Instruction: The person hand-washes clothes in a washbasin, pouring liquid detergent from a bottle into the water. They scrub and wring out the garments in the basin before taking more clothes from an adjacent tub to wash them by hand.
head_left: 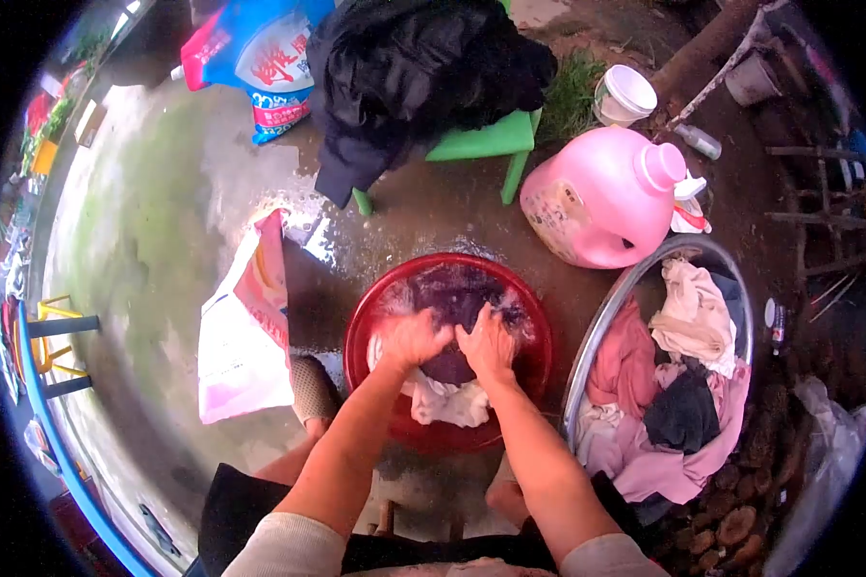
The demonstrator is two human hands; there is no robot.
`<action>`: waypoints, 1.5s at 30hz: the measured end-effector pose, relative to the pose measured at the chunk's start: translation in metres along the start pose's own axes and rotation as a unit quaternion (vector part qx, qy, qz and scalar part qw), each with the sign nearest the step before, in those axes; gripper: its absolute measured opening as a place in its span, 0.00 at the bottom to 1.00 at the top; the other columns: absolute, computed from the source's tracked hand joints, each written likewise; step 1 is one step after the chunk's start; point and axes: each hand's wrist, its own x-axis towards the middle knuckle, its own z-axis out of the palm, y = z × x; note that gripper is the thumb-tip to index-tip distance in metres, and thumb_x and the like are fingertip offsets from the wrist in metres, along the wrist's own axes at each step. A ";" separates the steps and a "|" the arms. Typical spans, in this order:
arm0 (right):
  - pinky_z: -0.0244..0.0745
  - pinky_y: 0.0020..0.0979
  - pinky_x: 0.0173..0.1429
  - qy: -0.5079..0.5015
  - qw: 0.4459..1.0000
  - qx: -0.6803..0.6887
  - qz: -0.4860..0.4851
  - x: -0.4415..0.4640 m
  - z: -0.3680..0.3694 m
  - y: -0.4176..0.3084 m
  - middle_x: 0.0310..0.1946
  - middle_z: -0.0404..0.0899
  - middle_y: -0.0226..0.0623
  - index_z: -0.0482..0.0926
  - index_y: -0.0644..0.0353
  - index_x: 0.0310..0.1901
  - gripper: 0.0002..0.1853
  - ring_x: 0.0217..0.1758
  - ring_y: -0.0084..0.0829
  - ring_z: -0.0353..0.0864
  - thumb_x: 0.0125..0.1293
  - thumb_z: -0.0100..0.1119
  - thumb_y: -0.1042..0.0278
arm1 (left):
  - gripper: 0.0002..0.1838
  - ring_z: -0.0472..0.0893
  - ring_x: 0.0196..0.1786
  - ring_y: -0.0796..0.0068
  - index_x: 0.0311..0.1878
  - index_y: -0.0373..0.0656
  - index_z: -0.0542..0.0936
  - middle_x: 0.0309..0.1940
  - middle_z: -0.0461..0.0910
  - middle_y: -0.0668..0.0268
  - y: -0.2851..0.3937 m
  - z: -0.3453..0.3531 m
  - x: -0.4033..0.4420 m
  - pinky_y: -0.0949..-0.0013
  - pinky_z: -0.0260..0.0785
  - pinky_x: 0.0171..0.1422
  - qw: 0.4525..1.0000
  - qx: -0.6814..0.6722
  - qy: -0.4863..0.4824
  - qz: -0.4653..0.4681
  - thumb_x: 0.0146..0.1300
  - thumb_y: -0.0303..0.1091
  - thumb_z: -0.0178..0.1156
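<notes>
Both of my hands are inside a red basin (355, 346) on the wet ground. My left hand (416, 338) lies on wet cloth at the left, its fingers apart and pointing inward. Opposite it, my right hand (488, 344) rests on the cloth with its fingers spread. A dark purple cloth (447, 363) fills the middle of the basin between and beyond the hands, in water with suds. The white cloth (449, 402) is bunched at the near side, below both hands.
Right of the basin, a metal tub (587, 356) holds pink, cream and dark clothes. Behind stand a pink jug (601, 197), a white bucket (625, 94) and a green stool (481, 140) under dark clothing (414, 72). A detergent bag (269, 62) and a pink-white packet (245, 337) lie left.
</notes>
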 end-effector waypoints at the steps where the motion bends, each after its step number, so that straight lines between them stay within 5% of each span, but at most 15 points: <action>1: 0.78 0.47 0.51 -0.017 1.000 -0.013 -0.008 0.008 -0.003 -0.001 0.46 0.81 0.56 0.72 0.65 0.59 0.35 0.48 0.53 0.83 0.59 0.62 0.43 | 0.24 0.82 0.50 0.51 0.50 0.43 0.79 0.48 0.81 0.47 -0.020 0.005 0.013 0.40 0.67 0.61 0.979 0.116 0.019 0.165 0.69 0.53 0.45; 4: 0.78 0.47 0.52 -0.070 0.997 -0.031 -0.018 0.023 -0.011 0.001 0.45 0.81 0.58 0.76 0.65 0.54 0.33 0.49 0.52 0.82 0.57 0.63 0.43 | 0.21 0.84 0.48 0.50 0.51 0.45 0.79 0.51 0.81 0.48 -0.060 0.046 0.080 0.32 0.70 0.52 0.973 0.072 0.050 0.215 0.72 0.45 0.39; 6: 0.75 0.47 0.58 -0.085 0.993 0.037 -0.076 0.036 -0.007 0.018 0.47 0.81 0.56 0.78 0.63 0.53 0.32 0.53 0.52 0.81 0.55 0.62 0.43 | 0.24 0.80 0.54 0.48 0.54 0.43 0.79 0.54 0.78 0.46 -0.053 0.034 0.087 0.39 0.70 0.57 0.978 0.203 -0.011 0.035 0.70 0.47 0.40; 10: 0.71 0.48 0.62 -0.070 0.987 0.142 0.014 0.012 -0.024 0.016 0.54 0.78 0.55 0.73 0.61 0.59 0.36 0.59 0.52 0.77 0.55 0.62 0.42 | 0.32 0.79 0.57 0.46 0.55 0.40 0.80 0.51 0.81 0.45 0.028 -0.057 -0.031 0.52 0.69 0.63 0.998 0.014 -0.031 -0.062 0.62 0.56 0.44; 14: 0.70 0.48 0.65 -0.069 0.992 0.101 0.003 -0.022 -0.027 0.030 0.62 0.72 0.53 0.65 0.55 0.69 0.39 0.61 0.53 0.76 0.59 0.63 0.45 | 0.23 0.81 0.51 0.47 0.48 0.45 0.81 0.43 0.83 0.46 0.054 -0.074 -0.105 0.51 0.71 0.60 0.994 -0.074 0.040 0.074 0.59 0.50 0.50; 16: 0.69 0.51 0.64 -0.032 0.996 0.086 -0.023 -0.045 -0.027 0.034 0.53 0.75 0.48 0.68 0.52 0.67 0.32 0.59 0.53 0.75 0.59 0.62 0.64 | 0.18 0.78 0.53 0.47 0.48 0.50 0.78 0.46 0.79 0.49 0.047 -0.068 -0.124 0.50 0.71 0.58 0.973 -0.066 0.058 0.212 0.55 0.44 0.57; 18: 0.65 0.49 0.69 0.027 0.988 0.027 -0.147 -0.081 -0.036 0.036 0.55 0.75 0.49 0.69 0.48 0.66 0.31 0.63 0.51 0.71 0.58 0.58 0.71 | 0.20 0.74 0.59 0.48 0.53 0.54 0.76 0.52 0.74 0.54 0.032 -0.066 -0.139 0.48 0.70 0.59 0.947 0.064 0.057 0.311 0.55 0.41 0.59; 24: 0.68 0.47 0.65 -0.008 0.978 0.084 -0.189 -0.139 -0.110 -0.006 0.56 0.76 0.51 0.73 0.49 0.61 0.25 0.62 0.52 0.73 0.60 0.57 0.69 | 0.25 0.74 0.61 0.54 0.60 0.51 0.75 0.52 0.77 0.56 0.008 -0.174 -0.249 0.49 0.70 0.61 0.922 0.298 0.051 0.242 0.58 0.42 0.60; 27: 0.71 0.47 0.61 -0.021 0.979 0.093 -0.179 -0.159 -0.122 -0.028 0.54 0.79 0.46 0.77 0.52 0.56 0.19 0.58 0.49 0.77 0.62 0.56 0.68 | 0.18 0.80 0.51 0.50 0.51 0.46 0.79 0.44 0.81 0.53 -0.069 -0.205 -0.276 0.53 0.72 0.57 0.946 0.223 0.177 0.158 0.57 0.39 0.61; 29: 0.72 0.46 0.60 -0.051 0.982 0.057 -0.173 -0.175 -0.126 -0.042 0.51 0.81 0.45 0.79 0.50 0.53 0.17 0.56 0.47 0.79 0.63 0.55 0.66 | 0.14 0.78 0.54 0.55 0.48 0.45 0.80 0.45 0.80 0.56 -0.116 -0.206 -0.296 0.52 0.69 0.59 0.905 0.322 0.259 0.101 0.59 0.36 0.59; 32: 0.73 0.45 0.59 -0.021 0.966 -0.025 -0.256 -0.172 -0.090 -0.033 0.51 0.81 0.45 0.79 0.50 0.53 0.16 0.56 0.47 0.79 0.63 0.55 0.66 | 0.12 0.77 0.51 0.61 0.43 0.43 0.80 0.40 0.78 0.60 -0.170 -0.175 -0.304 0.56 0.66 0.60 0.824 0.426 0.320 0.194 0.56 0.34 0.58; 34: 0.72 0.45 0.62 -0.080 0.965 -0.025 -0.249 -0.175 -0.079 -0.030 0.51 0.80 0.47 0.80 0.53 0.52 0.17 0.57 0.49 0.78 0.62 0.57 0.65 | 0.11 0.77 0.51 0.62 0.41 0.42 0.79 0.39 0.77 0.61 -0.176 -0.143 -0.299 0.57 0.66 0.59 0.838 0.398 0.271 0.256 0.54 0.33 0.58; 36: 0.71 0.47 0.62 -0.107 0.958 -0.037 -0.263 -0.164 -0.054 -0.013 0.53 0.78 0.47 0.79 0.52 0.54 0.18 0.58 0.50 0.77 0.62 0.58 0.63 | 0.11 0.78 0.48 0.62 0.41 0.42 0.78 0.39 0.78 0.61 -0.170 -0.118 -0.285 0.58 0.67 0.59 0.782 0.351 0.408 0.315 0.55 0.35 0.59; 38: 0.71 0.47 0.63 -0.144 0.962 -0.041 -0.231 -0.167 -0.049 -0.007 0.56 0.76 0.47 0.78 0.53 0.56 0.19 0.59 0.50 0.75 0.63 0.57 0.63 | 0.17 0.78 0.51 0.59 0.49 0.41 0.77 0.46 0.79 0.58 -0.161 -0.108 -0.267 0.55 0.66 0.62 0.902 0.303 0.288 0.112 0.63 0.42 0.57; 45: 0.71 0.47 0.59 -0.045 0.985 0.046 -0.160 -0.160 -0.027 0.006 0.52 0.77 0.47 0.78 0.55 0.52 0.14 0.56 0.51 0.76 0.66 0.54 0.66 | 0.16 0.79 0.53 0.52 0.48 0.38 0.79 0.46 0.80 0.50 -0.205 -0.082 -0.171 0.51 0.71 0.57 0.970 0.154 0.190 -0.006 0.65 0.39 0.53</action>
